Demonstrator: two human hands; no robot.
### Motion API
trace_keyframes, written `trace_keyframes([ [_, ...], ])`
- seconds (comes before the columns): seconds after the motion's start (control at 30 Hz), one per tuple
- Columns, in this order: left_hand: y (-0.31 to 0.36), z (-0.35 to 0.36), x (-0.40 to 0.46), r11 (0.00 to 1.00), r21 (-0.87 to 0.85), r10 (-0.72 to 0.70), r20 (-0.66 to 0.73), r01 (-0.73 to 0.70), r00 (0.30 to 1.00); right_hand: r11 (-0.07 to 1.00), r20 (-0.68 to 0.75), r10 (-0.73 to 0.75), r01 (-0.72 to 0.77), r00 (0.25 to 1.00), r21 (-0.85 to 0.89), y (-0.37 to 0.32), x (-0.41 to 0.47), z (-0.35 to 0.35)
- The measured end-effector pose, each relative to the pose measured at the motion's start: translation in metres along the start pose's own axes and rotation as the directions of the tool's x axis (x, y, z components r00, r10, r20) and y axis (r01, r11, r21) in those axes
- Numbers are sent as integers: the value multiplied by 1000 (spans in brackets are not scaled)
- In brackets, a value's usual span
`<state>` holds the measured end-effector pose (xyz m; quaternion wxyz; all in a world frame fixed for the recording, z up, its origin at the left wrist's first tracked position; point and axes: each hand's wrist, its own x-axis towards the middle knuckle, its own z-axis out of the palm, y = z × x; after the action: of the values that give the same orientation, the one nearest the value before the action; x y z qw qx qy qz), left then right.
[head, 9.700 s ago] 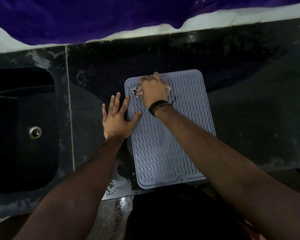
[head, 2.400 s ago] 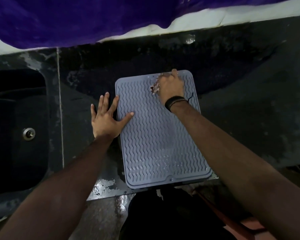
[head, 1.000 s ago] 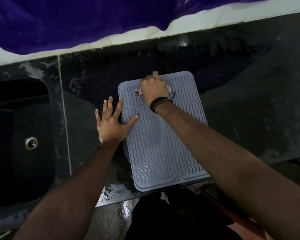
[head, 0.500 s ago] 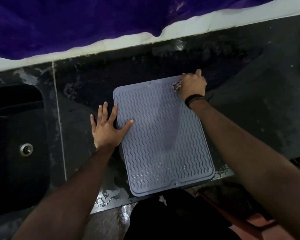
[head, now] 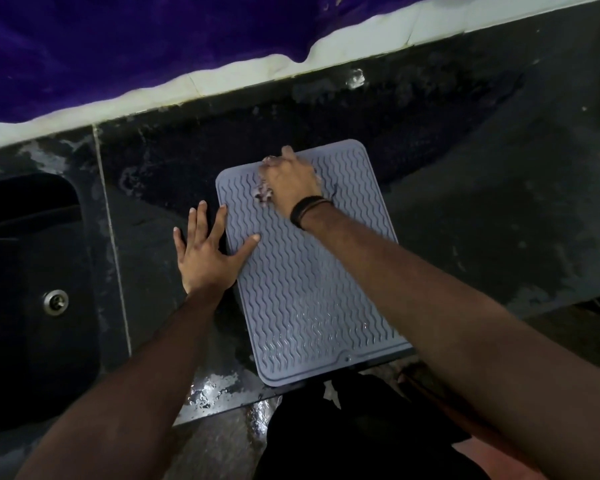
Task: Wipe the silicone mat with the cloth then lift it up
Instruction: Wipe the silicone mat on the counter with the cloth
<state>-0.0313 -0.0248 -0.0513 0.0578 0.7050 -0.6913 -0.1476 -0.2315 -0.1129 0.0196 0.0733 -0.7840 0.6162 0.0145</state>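
Observation:
A grey silicone mat (head: 302,292) with wavy ridges lies flat on the dark counter, its near edge at the counter's front. My right hand (head: 291,183) presses a small crumpled cloth (head: 262,195) onto the mat's far left part; most of the cloth is hidden under the palm. My left hand (head: 207,252) lies flat with fingers spread, thumb and palm edge on the mat's left border, the other fingers on the counter.
A dark sink (head: 32,289) with a metal drain (head: 55,301) sits to the left. The black counter (head: 499,220) is wet, with water patches near its front edge. A white wall strip and purple fabric (head: 136,43) run along the back.
My right hand has slid the cloth from the mat's far right corner leftward to the far left part. The left hand stays planted on the mat's left edge.

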Motion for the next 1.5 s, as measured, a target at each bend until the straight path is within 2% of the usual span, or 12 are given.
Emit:
trace_keyframes([
  [0.07,1,-1,-1,1000,-2,-2,4,2,1000,999,23,-7,8,1000,-38,34,-11,-4],
  [0.2,1,-1,-1,1000,-17,0,2,0,1000,986,69,110,-100,992,-134,97,-26,-11],
  [0.37,-1,0,0,1000,-8,-7,-3,7,1000,953,38,295,-292,955,-76,93,-18,-13],
  [0.43,0,1,0,1000,-2,-7,-5,7,1000,960,8,277,-277,961,50,72,-7,-14],
  [0.5,-1,2,1,1000,3,-9,-6,9,1000,975,8,193,-193,981,110,48,1,-12],
  [0.57,-1,3,2,1000,13,-13,-9,13,1000,991,23,126,-127,992,48,28,2,-4],
  [0.63,0,3,1,1000,16,-15,-1,15,1000,989,36,147,-147,989,6,21,-4,2],
  [0.87,0,4,1,1000,0,-9,-28,9,1000,999,87,31,-33,996,11,29,-76,12],
  [0.93,-1,5,1,1000,-6,-2,-37,1,999,999,76,38,-40,996,18,29,-77,8],
  [1.07,-2,5,2,1000,-7,1,-29,-1,1000,996,-57,84,-81,995,38,24,-35,-9],
  [1.23,-3,6,2,1000,3,-4,-35,5,999,999,57,40,-38,998,-22,12,2,-3],
  [1.5,0,5,0,999,-35,11,-57,-13,998,996,56,83,-82,995,-21,20,-41,2],
])
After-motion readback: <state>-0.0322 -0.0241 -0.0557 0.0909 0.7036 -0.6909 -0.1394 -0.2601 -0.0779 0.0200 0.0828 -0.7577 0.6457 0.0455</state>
